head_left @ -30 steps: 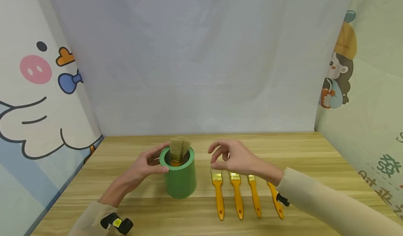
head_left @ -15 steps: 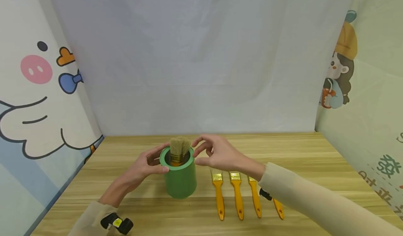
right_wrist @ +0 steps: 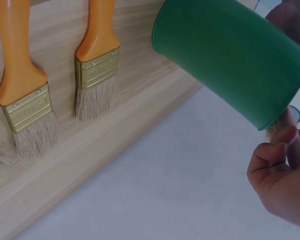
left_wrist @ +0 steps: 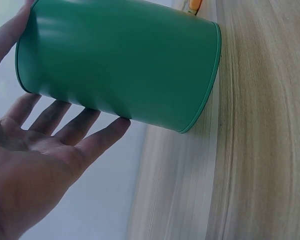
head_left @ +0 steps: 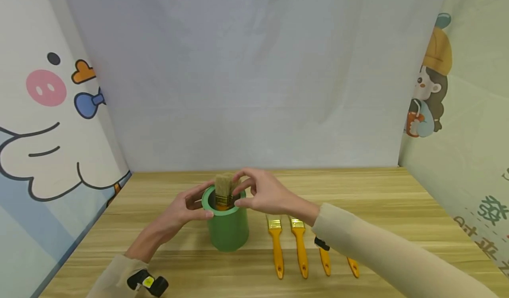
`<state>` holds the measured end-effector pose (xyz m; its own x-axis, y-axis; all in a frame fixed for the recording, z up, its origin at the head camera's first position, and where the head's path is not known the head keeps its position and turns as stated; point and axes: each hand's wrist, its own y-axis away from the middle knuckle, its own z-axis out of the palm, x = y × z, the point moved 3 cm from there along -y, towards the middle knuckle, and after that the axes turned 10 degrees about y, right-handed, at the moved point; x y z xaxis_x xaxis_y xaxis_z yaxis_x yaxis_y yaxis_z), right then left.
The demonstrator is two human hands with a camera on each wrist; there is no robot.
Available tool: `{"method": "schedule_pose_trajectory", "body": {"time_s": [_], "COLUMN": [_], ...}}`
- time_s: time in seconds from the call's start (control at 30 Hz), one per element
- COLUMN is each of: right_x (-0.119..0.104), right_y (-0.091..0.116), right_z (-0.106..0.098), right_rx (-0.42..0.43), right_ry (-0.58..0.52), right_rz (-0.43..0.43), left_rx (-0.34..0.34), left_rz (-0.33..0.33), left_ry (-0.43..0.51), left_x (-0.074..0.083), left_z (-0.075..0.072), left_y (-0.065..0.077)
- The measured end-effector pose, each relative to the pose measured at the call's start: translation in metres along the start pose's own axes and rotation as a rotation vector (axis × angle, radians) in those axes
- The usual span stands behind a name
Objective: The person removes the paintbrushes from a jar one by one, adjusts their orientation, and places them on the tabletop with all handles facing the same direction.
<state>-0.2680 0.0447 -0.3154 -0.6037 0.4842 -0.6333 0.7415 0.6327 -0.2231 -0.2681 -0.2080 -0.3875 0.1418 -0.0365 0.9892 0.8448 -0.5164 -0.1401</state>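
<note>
A green cylindrical holder [head_left: 228, 229] stands upright on the table. Paintbrushes poke out of its mouth with their bristles up; the nearer paintbrush [head_left: 222, 187] shows most. My left hand [head_left: 183, 209] grips the holder near the top, thumb over the near rim and fingers along the far side. At the right of the mouth, my right hand [head_left: 264, 192] has thumb and curled fingers around the bristles of another paintbrush [right_wrist: 271, 132], largely hidden behind the fingers. Beside the holder lies a yellow-handled paintbrush [head_left: 277, 247], bristles away from me.
Further right lie a second loose paintbrush [head_left: 300, 247], a third [head_left: 325, 262] and a fourth [head_left: 353, 267], the last two partly under my right sleeve. A pale curtain [head_left: 254, 90] hangs behind the wooden table [head_left: 175, 262]. Printed cloths flank both sides.
My right hand has moved left from above the loose paintbrushes to the bristles in the holder. My left hand and the holder have stayed in place.
</note>
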Motion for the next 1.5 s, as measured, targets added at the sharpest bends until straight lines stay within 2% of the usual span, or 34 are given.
{"method": "schedule_pose_trajectory", "body": {"time_s": [0.27,0.7,0.9,1.17,1.5], "right_x": [-0.002,-0.005,-0.005,-0.008,-0.009], "right_y": [-0.003,-0.010,-0.017,-0.026,-0.034], "right_z": [0.002,0.005,0.005,0.006,0.013], "right_rx": [-0.020,-0.042,-0.044,-0.060,0.000], "right_ry": [0.001,-0.013,-0.009,0.020,0.033], "right_rz": [0.029,0.031,0.000,-0.106,-0.109], "left_rx": [-0.001,-0.007,-0.002,-0.010,-0.011], "left_rz": [0.007,0.006,0.009,0.022,0.015], "left_ry": [0.005,0.003,0.002,-0.003,0.004], "left_x": [-0.001,-0.001,-0.001,0.000,0.001], "left_z": [-0.001,-0.001,-0.001,0.000,0.001], "left_y": [0.001,0.000,0.000,0.000,0.000]}}
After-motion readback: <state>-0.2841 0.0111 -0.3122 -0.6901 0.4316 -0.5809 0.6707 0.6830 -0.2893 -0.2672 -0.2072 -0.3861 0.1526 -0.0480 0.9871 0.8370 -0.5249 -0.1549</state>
